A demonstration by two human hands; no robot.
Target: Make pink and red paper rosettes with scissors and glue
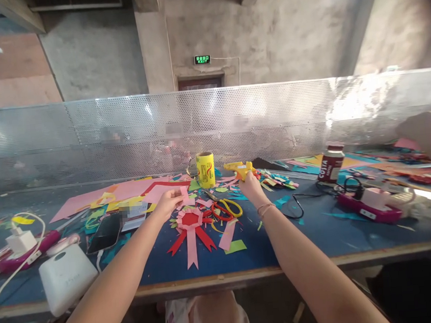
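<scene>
My left hand (167, 203) pinches a small pink paper strip (184, 195) just above a red and pink paper rosette (191, 228) that lies on the blue table (309, 233). My right hand (251, 187) is closed round the grip of a yellow glue gun (239, 169), held above the table to the right of the rosette. Orange and yellow scissors (226, 209) lie between my two hands.
A yellow tape roll (205, 169) stands behind the rosette. Coloured paper scraps litter the table. A black phone (104, 233), a white box (66, 277) and chargers sit left. A coffee bottle (331, 163) and pink device (369, 206) sit right. Another person's arm (428, 137) shows at far right. A perforated metal screen (125, 133) backs the table.
</scene>
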